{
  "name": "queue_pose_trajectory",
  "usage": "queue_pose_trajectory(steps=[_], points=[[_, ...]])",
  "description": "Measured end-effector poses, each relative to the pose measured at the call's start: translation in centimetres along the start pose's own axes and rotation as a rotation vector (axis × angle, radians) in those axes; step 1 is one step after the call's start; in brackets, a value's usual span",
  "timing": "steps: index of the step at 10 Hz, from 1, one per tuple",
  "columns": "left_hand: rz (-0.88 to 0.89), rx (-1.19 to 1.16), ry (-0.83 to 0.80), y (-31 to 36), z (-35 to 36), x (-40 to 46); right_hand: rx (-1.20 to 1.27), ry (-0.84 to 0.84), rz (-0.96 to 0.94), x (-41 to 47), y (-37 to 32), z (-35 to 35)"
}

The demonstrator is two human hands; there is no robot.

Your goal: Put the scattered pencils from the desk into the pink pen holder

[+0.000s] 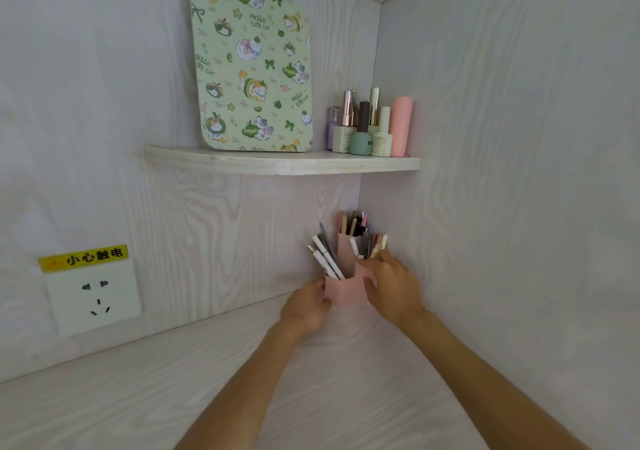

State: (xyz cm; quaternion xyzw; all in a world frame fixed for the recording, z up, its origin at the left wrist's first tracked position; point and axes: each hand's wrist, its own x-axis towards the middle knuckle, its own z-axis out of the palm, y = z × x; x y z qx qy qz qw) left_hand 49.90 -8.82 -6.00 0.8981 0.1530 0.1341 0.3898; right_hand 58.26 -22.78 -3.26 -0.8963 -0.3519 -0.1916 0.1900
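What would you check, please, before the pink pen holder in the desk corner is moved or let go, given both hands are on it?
1. Left hand on the pink pen holder: grips its left side, ok.
2. Right hand on the holder: grips its right side, ok.
3. Holder upright on the desk: appears upright; whether its base is fully down, cannot tell.
4. White pens in the front compartment: they lean left over the rim and could tip out, not ok.
5. Scattered pencils left on the desk: none on the visible part, ok.
6. Clearance under the shelf: open space above the pen tips, ok.
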Motion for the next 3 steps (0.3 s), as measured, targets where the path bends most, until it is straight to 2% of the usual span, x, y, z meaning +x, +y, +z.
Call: queue_pose_trajectory(steps=[1, 2, 3], points=[[-0.006, 0.066, -0.022, 1.0, 0.1, -1.4, -0.044, -0.069, -0.005, -0.5, 0.1, -1.3], [-0.035, 0.200, 0.054, 2.2, -1.3, -4.1, 0.011, -0.023, 0.060, -2.6, -0.2, -3.0], [0.054, 0.181, 0.158, 3.1, -2.3, -9.2, 0.118, 0.072, 0.111, -5.8, 0.3, -6.0]])
